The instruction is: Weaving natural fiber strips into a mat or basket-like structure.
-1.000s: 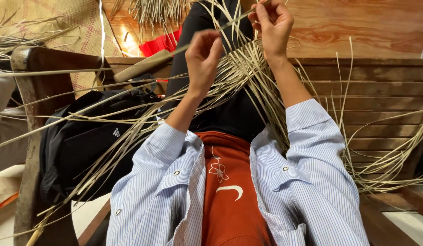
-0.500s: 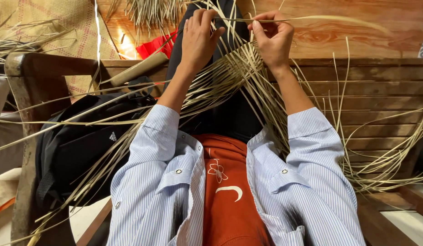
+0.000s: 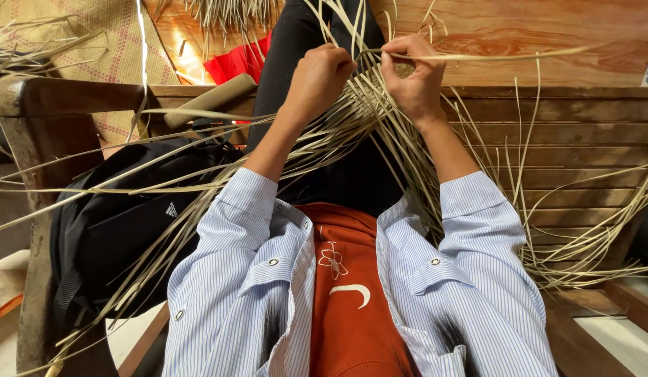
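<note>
The left hand [image 3: 318, 75] is curling shut around a bundle of woven straw strips [image 3: 366, 115]. The right hand [image 3: 413, 77] is pinching one long strip [image 3: 505, 54] between thumb and fingers, both forearms reaching forward over the lap.

Two hands are seen: one left hand [image 3: 317, 77] and one right hand [image 3: 411, 80]. One woven piece of flat straw strips [image 3: 366, 112] is counted; its loose strips are too many to be counted. One black backpack [image 3: 121, 223] is seen on one wooden bench [image 3: 582, 132]. One red cloth [image 3: 236, 64], one woven mat [image 3: 93, 42] and one brown cylinder [image 3: 208, 101] are counted.
</note>
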